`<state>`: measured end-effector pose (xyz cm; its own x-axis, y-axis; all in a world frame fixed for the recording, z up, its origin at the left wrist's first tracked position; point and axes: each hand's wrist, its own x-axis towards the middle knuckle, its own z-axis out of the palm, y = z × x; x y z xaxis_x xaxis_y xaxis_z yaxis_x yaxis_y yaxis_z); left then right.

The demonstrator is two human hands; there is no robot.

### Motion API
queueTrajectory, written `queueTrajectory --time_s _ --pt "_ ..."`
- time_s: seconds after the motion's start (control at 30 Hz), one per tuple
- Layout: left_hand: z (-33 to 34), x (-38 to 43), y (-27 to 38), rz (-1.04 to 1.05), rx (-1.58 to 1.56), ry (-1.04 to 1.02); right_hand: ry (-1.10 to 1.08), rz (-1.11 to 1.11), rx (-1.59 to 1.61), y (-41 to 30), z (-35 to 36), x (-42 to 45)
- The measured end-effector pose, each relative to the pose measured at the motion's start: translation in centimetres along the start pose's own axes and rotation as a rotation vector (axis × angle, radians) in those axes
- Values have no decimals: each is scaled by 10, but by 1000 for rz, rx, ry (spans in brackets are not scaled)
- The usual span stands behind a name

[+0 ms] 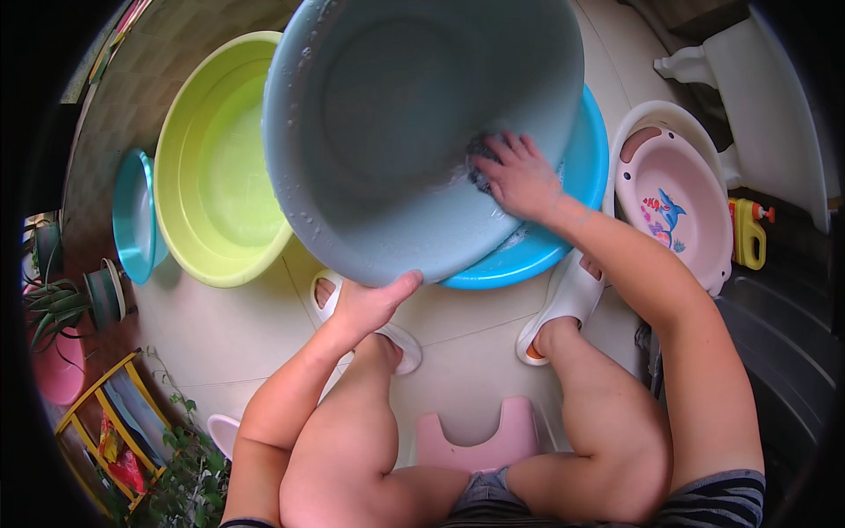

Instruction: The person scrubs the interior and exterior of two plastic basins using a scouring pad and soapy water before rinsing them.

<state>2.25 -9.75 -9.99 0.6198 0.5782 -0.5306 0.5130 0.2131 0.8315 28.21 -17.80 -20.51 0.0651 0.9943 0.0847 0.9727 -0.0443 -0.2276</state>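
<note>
A large grey-blue plastic basin (396,224), wet with suds along its wall, is tilted up over a bright blue basin (597,158) on the floor. My left hand (376,300) grips its near rim, thumb on the outer edge and fingers hidden behind. Inside the basin, at its right wall, my right hand (521,171) presses a dark, foamy scrubbing pad (480,158), its fingers spread over it. Some suds show in the blue basin below.
To the left stand a lime-green basin (178,171) and a turquoise basin (155,224). On the right are a pink basin with a dolphin picture (693,165) and a yellow bottle (752,247). A pink stool (475,455) is beneath me. Potted plants (49,303) stand far left.
</note>
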Motion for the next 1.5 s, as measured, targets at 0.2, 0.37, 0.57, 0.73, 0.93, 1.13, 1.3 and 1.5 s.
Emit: queueTrajectory --time_s 0.2,0.37,0.57,0.73,0.93,1.13,1.3,1.5 --pt "8 -5 -15 -9 -171 2 78 177 -177 -2 16 14" --pt "13 2 -23 -23 -100 -66 -166 279 765 -142 0 34" --pt "16 -2 -23 37 -110 18 -148 171 565 -83 -10 -1" --pt "17 0 -21 -1 -131 -8 -73 228 -67 -12 -10 -4" --pt "15 0 -10 -100 -114 2 -104 327 459 -89 3 9" --pt "17 -1 -14 -22 -152 4 -28 325 -43 -27 -9 11" --pt "19 -3 -15 -20 -145 49 -131 323 329 -69 1 -3" --pt "18 -3 -18 -7 -175 -3 -21 327 28 -24 2 2"
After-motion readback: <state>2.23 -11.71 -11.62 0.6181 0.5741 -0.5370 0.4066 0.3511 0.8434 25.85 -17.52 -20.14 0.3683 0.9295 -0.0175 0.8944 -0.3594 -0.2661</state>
